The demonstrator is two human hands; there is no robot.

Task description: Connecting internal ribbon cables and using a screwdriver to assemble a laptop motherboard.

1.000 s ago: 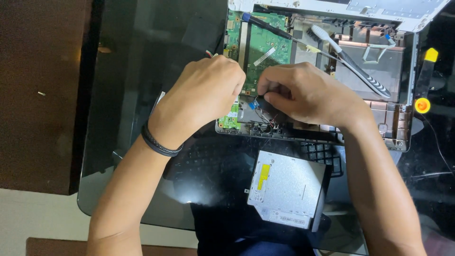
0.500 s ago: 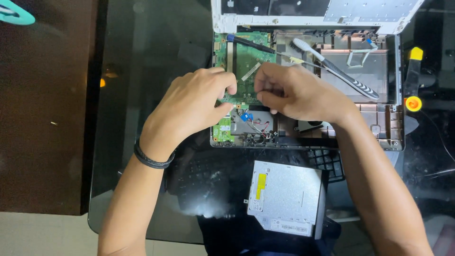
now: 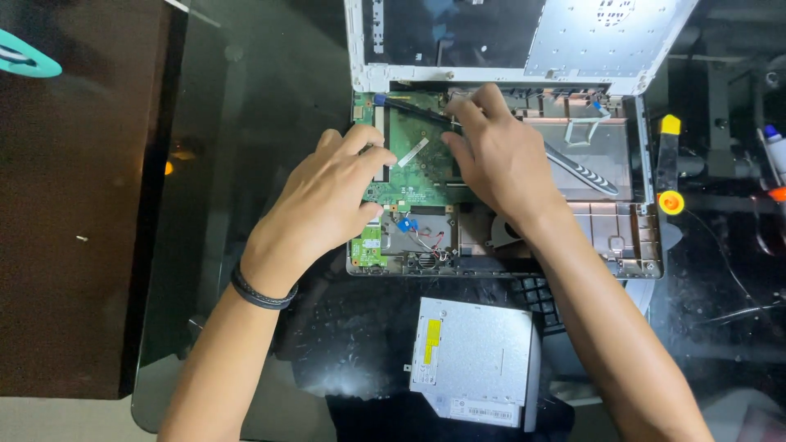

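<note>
Two hands are on one opened laptop, and I go through what I see from big to small. First is the dark glass table point(image 3: 246, 123), which carries everything. On it lies the opened laptop chassis point(image 3: 630, 245), white at the rim, with its lid part raised at the far side. Near me, just in front of the chassis, lies a silver optical drive point(image 3: 475, 368) with a yellow sticker, apart from both hands.

Inside the chassis sits the green circuit board point(image 3: 413, 168), between my two hands and partly under them. My left hand point(image 3: 323, 205) lies on its left edge, fingers curled down and pressing the board, not closed around anything. My right hand point(image 3: 495, 155) rests on the right part of the board, fingers bent; I cannot tell if they pinch something. A black pen-like tool point(image 3: 585, 168) lies just right of this hand.
</note>
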